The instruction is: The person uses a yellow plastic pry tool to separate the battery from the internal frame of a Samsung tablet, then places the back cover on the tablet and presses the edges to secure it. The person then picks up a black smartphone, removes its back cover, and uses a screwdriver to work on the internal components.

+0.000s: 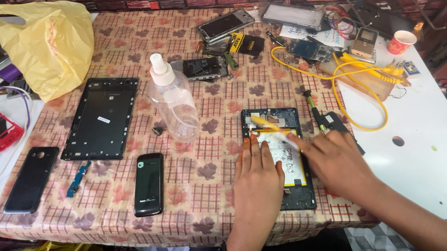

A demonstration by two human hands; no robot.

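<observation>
Pressing hand: the left hand (258, 174) lies flat on the opened tablet (278, 158), fingers straight and close together, tips on its white battery (288, 160).
Working hand: the right hand (333, 159) sits at the tablet's right edge, blurred; a thin yellow tool (266, 123) slants across the upper part of the tablet toward it, but whether the fingers are clamped on it I cannot tell.
Tablet place: near the front edge of the leaf-patterned tablecloth (197, 106), right of centre, back side up with its cover off.
Spray bottle: a clear plastic bottle (173, 100) with a white spray head stands left of the tablet; its contents cannot be made out.
Paper cup: a small red cup (401, 41) stands on the white table (445, 170) at far right; its inside is hidden.
Yellow bag: a yellow plastic bag (46, 45) sits bunched at the cloth's far left corner, its contents not visible.
Yellow-and-black label: a dark flat part with a yellow patch (243, 43) lies at the back among loose phones.
Other pieces: an empty black tablet frame (101, 118) lies left of the bottle, a black phone (149, 184) in front of it, and a yellow cable (340, 83) loops right of the tablet.
</observation>
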